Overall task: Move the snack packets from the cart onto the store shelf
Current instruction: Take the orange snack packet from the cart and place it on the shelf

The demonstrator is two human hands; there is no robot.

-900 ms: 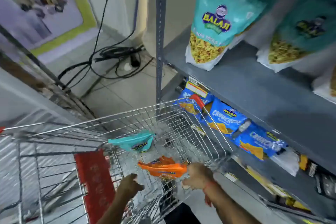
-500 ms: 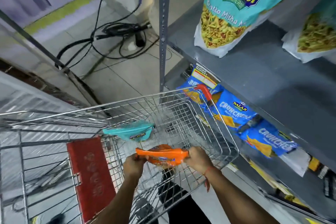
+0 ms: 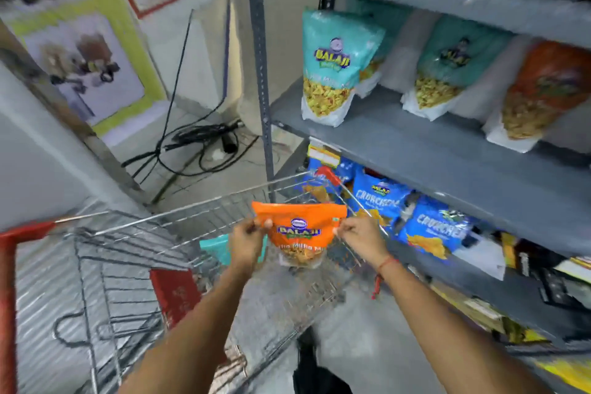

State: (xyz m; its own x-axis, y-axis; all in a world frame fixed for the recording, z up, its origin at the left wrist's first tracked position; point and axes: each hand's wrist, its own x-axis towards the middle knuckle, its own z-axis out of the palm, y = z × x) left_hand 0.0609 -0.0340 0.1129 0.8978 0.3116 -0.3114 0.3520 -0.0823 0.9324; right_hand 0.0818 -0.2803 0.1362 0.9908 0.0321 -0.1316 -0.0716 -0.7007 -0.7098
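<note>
My left hand (image 3: 246, 241) and right hand (image 3: 359, 238) pinch orange packet (image 3: 299, 230) upright above wire cart (image 3: 134, 233); grey shelf (image 3: 431, 150) right, cables (image 3: 198, 144) on tiled floor.

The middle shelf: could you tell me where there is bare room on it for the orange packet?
On the middle shelf, the front strip is bare, and gaps lie between the left teal packet, the second teal packet and the orange packet beside it. The lower shelf is crowded with blue packets.

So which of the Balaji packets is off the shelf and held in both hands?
The orange packet, pinched at its top corners by the left hand and right hand above the cart.
</note>
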